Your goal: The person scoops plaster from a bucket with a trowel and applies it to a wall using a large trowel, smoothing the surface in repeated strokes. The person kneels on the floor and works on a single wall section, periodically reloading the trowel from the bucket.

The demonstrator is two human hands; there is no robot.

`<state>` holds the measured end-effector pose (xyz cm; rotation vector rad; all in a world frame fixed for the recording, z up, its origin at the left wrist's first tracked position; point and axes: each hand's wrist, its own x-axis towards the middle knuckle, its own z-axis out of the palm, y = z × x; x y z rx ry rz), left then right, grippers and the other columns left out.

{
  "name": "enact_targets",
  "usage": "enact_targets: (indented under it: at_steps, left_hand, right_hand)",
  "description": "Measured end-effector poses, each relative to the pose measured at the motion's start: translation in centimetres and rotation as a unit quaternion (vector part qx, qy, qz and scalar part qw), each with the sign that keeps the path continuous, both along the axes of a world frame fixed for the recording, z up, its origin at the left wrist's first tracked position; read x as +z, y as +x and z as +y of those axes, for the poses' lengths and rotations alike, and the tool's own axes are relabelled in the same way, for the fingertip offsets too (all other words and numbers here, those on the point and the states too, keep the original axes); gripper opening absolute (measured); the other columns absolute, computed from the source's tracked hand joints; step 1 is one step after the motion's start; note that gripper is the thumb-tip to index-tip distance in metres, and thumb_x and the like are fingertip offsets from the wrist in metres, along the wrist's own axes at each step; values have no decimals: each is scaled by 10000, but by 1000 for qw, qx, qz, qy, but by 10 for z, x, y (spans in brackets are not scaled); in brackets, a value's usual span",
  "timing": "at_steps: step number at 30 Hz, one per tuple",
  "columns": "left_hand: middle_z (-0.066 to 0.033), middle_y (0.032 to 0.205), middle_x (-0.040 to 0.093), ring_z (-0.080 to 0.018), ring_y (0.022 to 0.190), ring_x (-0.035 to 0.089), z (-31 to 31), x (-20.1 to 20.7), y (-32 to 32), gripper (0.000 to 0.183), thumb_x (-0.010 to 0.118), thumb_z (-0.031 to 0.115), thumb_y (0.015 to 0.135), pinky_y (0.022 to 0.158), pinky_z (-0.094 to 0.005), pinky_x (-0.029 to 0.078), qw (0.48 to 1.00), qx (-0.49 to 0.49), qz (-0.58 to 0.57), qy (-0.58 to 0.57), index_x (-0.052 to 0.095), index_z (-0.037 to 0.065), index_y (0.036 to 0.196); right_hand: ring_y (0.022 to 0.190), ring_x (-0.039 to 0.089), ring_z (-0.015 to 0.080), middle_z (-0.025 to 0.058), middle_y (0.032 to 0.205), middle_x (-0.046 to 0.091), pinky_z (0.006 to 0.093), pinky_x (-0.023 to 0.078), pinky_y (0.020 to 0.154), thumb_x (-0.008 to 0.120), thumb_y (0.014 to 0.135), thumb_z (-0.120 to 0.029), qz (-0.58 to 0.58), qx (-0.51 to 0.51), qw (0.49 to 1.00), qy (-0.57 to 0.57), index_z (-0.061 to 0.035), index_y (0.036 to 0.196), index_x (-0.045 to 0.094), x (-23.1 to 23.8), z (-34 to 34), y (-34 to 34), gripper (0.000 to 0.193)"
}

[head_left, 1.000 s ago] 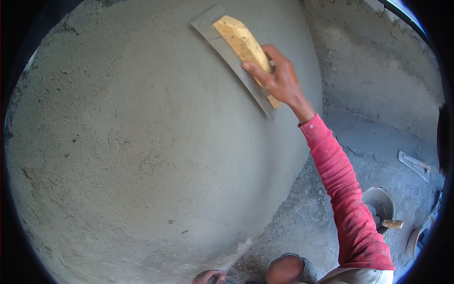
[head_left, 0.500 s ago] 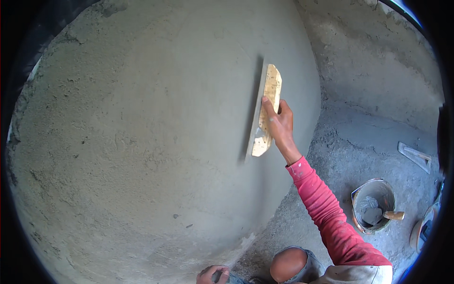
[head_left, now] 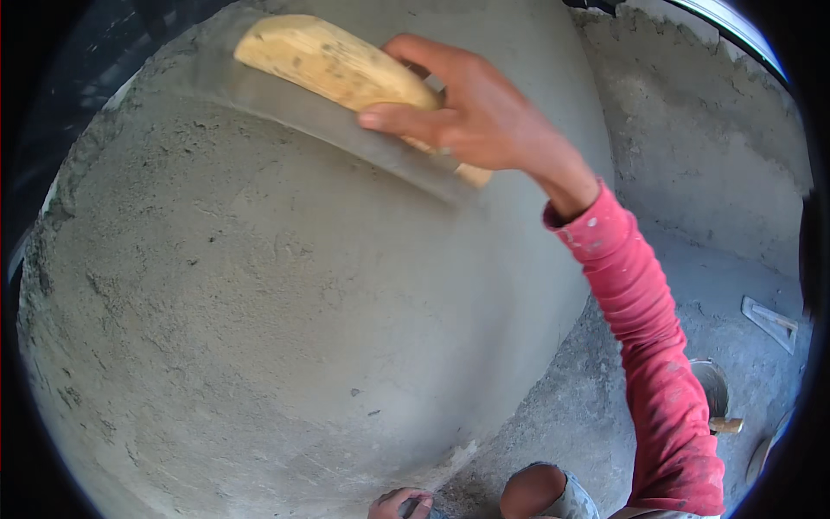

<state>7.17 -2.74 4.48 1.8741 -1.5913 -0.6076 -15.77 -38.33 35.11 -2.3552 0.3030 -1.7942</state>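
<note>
My right hand [head_left: 471, 108], in a pink sleeve, is closed round the wooden handle [head_left: 341, 65] of a plastering trowel. The trowel's long grey blade [head_left: 346, 134] lies slantwise at the upper part of the grey plastered wall [head_left: 346, 294], slightly blurred by motion. Rough, pitted plaster shows on the left side of the wall and smoother plaster to the right. At the lower edge of the view, my left hand [head_left: 400, 503] is curled with its fingers bent round something grey that I cannot make out.
To the right, a bucket [head_left: 713, 385] with a wooden-handled tool [head_left: 726, 425] stands partly behind my sleeve. A pale flat float [head_left: 769, 323] lies farther right on the grey floor [head_left: 579, 398]. Another container [head_left: 765, 454] is at the right rim. My bent knee [head_left: 532, 491] shows below.
My right hand has moved the trowel up and left across the wall, turning it from nearly upright to slanted. My left hand has stayed low, near the same spot.
</note>
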Motion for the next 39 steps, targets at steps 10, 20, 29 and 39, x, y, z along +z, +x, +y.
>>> enact_targets:
  at_steps: [10, 20, 29, 39]
  left_hand:
    - [-117, 843, 712, -171, 719, 688, -12, 2, -5, 230, 656, 202, 965, 680, -316, 544, 1000, 3, -3, -2, 690, -11, 1043]
    - [-168, 928, 718, -292, 838, 712, -13, -33, -4, 251, 645, 231, 964, 735, -372, 548, 1000, -11, 1, 8, 683, -1, 1053]
    - [-169, 995, 716, -293, 899, 699, -6, -1, -17, 282, 674, 261, 942, 801, -380, 544, 1000, 0, -26, 11, 690, 16, 1082]
    - [-160, 949, 709, -202, 857, 676, -4, 14, -22, 256, 657, 217, 950, 757, -335, 537, 1000, 6, 13, -8, 682, -18, 1049]
  right_hand:
    - [1102, 606, 305, 75, 1160, 627, 423, 525, 963, 733, 876, -215, 130, -156, 928, -312, -83, 1246, 584, 0, -70, -38, 420]
    - [1009, 609, 316, 94, 1086, 610, 449, 546, 794, 730, 881, -223, -100, -215, 970, -57, -70, 1147, 594, -66, -36, -10, 336]
    - [1181, 593, 400, 185, 1254, 620, 524, 503, 930, 681, 888, -398, -233, -359, 893, 139, -21, 1245, 563, 5, -163, -55, 532]
    - [1070, 662, 302, 164, 1152, 688, 417, 503, 939, 701, 881, -513, -201, -196, 916, 287, -23, 1246, 634, -18, -212, -109, 615]
